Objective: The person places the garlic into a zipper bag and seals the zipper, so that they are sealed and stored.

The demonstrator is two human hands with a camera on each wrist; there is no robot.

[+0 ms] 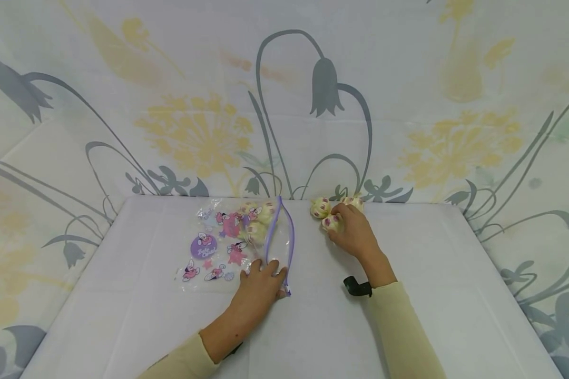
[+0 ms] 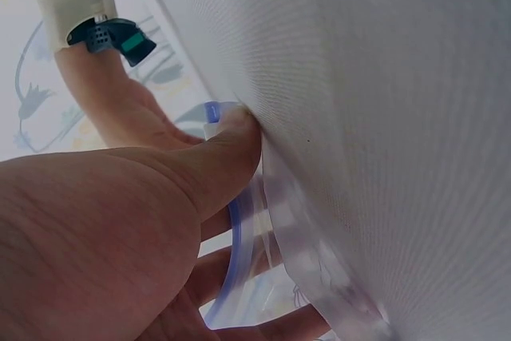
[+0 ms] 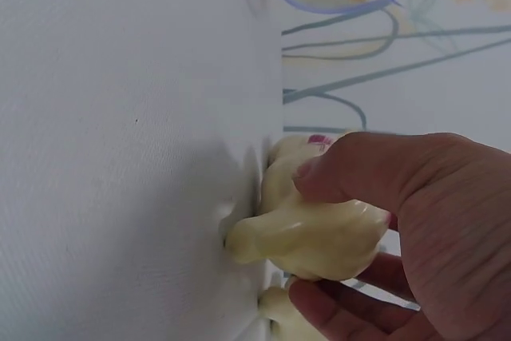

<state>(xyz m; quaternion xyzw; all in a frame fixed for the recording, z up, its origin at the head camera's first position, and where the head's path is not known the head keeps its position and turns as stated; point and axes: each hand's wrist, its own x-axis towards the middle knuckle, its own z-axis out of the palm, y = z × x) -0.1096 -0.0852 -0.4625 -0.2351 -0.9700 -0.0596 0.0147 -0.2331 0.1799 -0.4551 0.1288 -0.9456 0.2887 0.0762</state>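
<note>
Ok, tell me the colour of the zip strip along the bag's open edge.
The zip strip is light purple, on a clear bag printed with pink cartoon figures; the head view shows it best.

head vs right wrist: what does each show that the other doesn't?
Only the head view: the left hand holding the near end of the clear printed zip bag by its purple rim, more garlic bulbs inside the bag, and the whole table.

Only the right wrist view: the grip close up, thumb and fingers pinching one pale garlic bulb against the tablecloth.

Both: the right hand on the loose garlic bulbs beside the bag, and the floral backdrop.
</note>
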